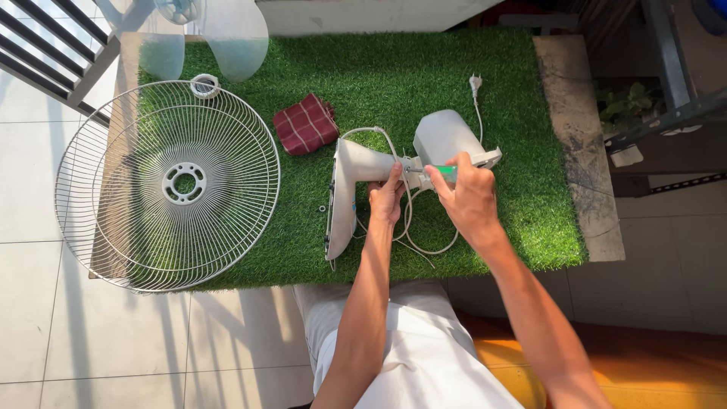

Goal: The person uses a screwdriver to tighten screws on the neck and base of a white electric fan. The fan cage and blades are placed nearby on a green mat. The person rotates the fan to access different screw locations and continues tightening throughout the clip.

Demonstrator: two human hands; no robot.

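Here, left hand (387, 198) gripping fan body (356, 170), right hand (468, 193) clutching screwdriver (441, 173)

Bright, hard sunlight falls across the scene, sharp throughout. The wire fan guard (168, 184), left of the left hand (386, 198), casts fine line shadows. White tiles glare at far left; upper right lies dim.

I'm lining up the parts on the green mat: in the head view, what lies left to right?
Wire fan guard → red checked cloth → white fan base → left hand → right hand holding a green-handled screwdriver.
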